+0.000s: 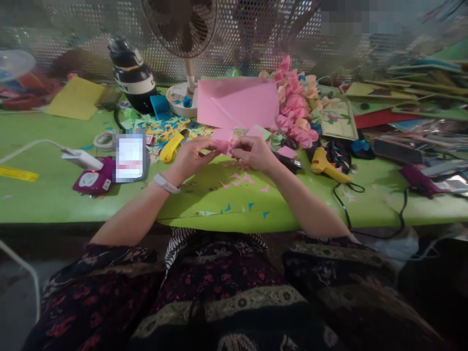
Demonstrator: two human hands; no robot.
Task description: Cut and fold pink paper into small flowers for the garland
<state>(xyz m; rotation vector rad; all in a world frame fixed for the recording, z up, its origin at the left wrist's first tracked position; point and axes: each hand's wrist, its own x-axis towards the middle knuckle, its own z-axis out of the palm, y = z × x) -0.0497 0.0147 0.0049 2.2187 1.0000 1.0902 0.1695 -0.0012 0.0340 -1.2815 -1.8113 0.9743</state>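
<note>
Between my two hands is a small piece of pink paper [223, 146], pinched from both sides above the green table. My left hand [193, 155], with a white band on its wrist, grips the paper's left side between thumb and fingers. The fingertips of my right hand [252, 152] close on its right edge. Pink paper scraps [243, 179] lie just below the hands. A yellow cutter [171, 147] rests beside my left hand, and a black tool [287, 162] is partly hidden behind my right wrist. Behind the hands lies a large pink sheet [237, 102].
Pink and peach paper flowers [297, 109] are heaped at the back right. A yellow glue gun [329, 166] with a black cord lies right of my forearm. At left are a lit phone [129, 157] and a purple power adapter [93, 180]. A fan [181, 24] and black bottle [133, 75] stand behind.
</note>
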